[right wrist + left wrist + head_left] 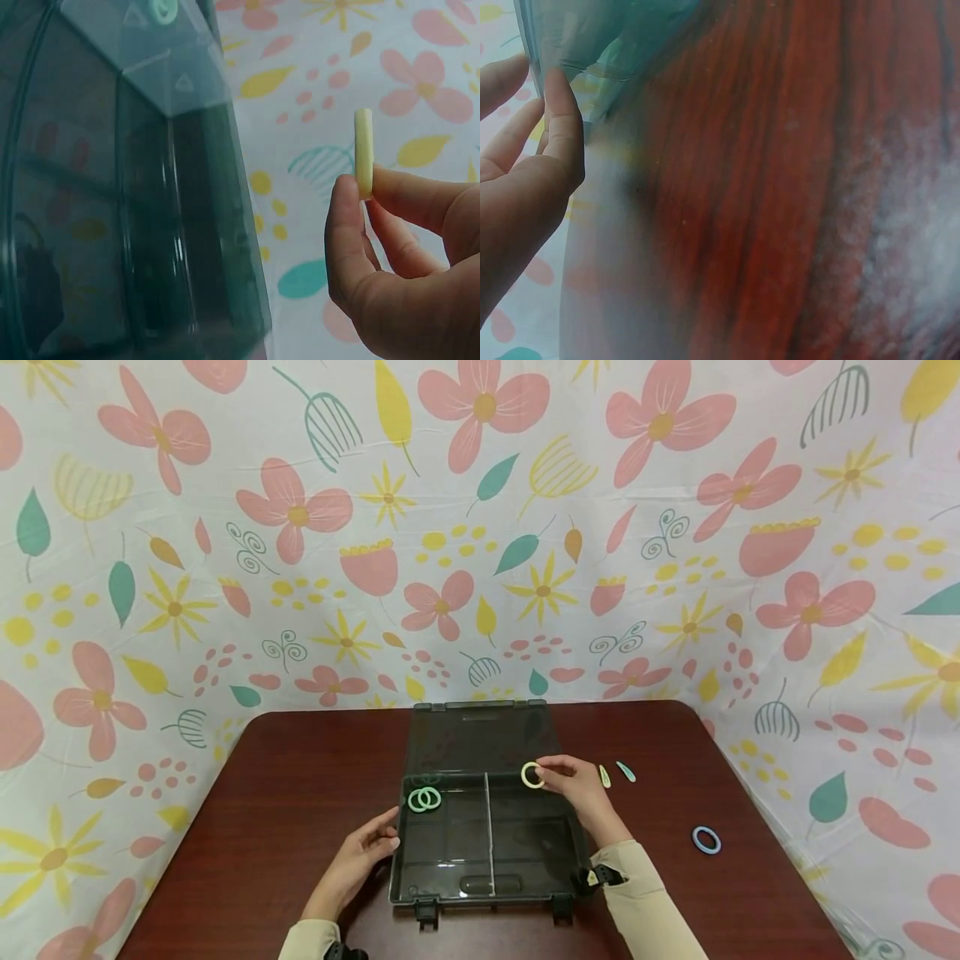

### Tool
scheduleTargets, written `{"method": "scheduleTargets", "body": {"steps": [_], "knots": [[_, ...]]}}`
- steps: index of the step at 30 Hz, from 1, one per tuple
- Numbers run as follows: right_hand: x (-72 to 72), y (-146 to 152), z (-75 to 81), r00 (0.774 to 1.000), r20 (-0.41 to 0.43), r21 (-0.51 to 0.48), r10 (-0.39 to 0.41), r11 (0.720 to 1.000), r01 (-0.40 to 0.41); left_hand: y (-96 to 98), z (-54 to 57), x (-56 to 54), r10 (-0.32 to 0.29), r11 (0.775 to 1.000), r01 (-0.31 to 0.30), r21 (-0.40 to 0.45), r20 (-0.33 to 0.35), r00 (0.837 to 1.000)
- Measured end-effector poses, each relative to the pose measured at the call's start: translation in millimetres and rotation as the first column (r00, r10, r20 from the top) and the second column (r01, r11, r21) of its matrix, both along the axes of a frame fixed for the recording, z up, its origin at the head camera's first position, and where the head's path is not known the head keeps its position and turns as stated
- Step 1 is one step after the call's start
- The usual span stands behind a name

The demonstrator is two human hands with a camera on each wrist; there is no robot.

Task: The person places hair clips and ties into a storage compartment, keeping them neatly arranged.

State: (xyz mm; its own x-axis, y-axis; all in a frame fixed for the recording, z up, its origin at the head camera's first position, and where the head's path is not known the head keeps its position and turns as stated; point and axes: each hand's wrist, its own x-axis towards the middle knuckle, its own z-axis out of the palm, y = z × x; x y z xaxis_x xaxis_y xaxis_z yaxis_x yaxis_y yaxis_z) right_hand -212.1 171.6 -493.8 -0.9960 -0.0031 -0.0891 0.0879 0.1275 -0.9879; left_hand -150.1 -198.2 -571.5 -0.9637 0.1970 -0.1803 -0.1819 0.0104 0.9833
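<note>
My right hand [581,789] pinches a pale yellow hair tie [524,774] between thumb and fingers, above the right back part of a dark see-through plastic box [450,902]. In the right wrist view the yellow hair tie [364,146] is seen edge-on, upright at the fingertips. My left hand [352,860] rests its fingertips against the box's left wall, with the fingers only lightly bent. Two overlapping mint-green hair ties [424,800] lie in the back of the left compartment. A light divider [491,835] splits the box in two.
The box's lid [480,739] lies tipped back towards the patterned cloth [480,568]. Right of the box on the brown table [247,827] are a yellow hair clip [604,777], a teal hair clip [626,772] and a blue hair tie [708,852]. Two latches [427,912] stick out in front.
</note>
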Motion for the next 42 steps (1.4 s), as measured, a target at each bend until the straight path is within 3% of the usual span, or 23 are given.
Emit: {"method": "scheduleTargets", "body": {"steps": [15,31,42], "knots": [[-16.1,-62,1.1,0.996,0.073,-0.096,0.051,0.994,-0.043,1.2,0.7,-1.0,-0.009,1.000,0.009,-0.015,-0.002,1.000],[-17.3,-120,-6.6,0.985,0.107,-0.154,0.133,0.981,-0.116,0.2,2.3,0.1,0.001,1.000,-0.001,-0.011,0.001,1.000],[-7.1,-145,-3.8,0.985,0.135,-0.148,0.105,0.985,-0.084,0.6,1.7,0.2,0.014,1.000,-0.014,0.004,0.001,1.000]]}}
